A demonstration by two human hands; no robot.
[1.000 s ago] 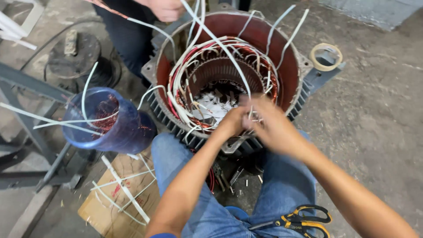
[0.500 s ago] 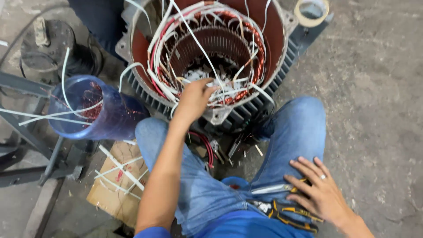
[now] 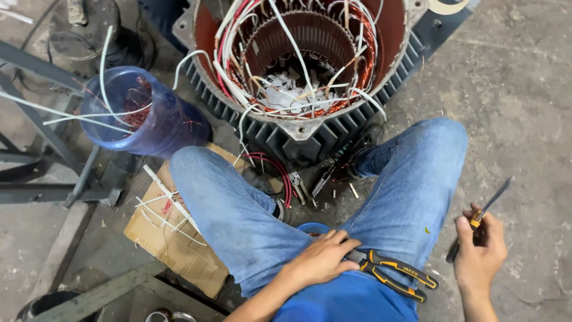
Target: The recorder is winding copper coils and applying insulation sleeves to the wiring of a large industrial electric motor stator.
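Left hand (image 3: 322, 259): fingers rest loosely on pliers (image 3: 390, 273) in lap | Right hand (image 3: 479, 250): fingers grip slim tool (image 3: 479, 217), probably a knife, beside thigh | Advice: keep blade off stator windings (image 3: 298, 59).

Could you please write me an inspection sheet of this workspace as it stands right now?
Surface: stained grey concrete floor, with small scraps near the knees.
Job's things: open motor stator with copper windings and white sleeved leads; black and yellow pliers on the lap; slim dark tool.
Clutter: blue container holding white strips and copper wire; cardboard piece with white strips; tape roll.
Grips: left hand rests on the pliers' head, not closed around it; right hand closed on the slim tool.
Cables: red wires looped below the stator.
Surroundings: grey metal frame at left.
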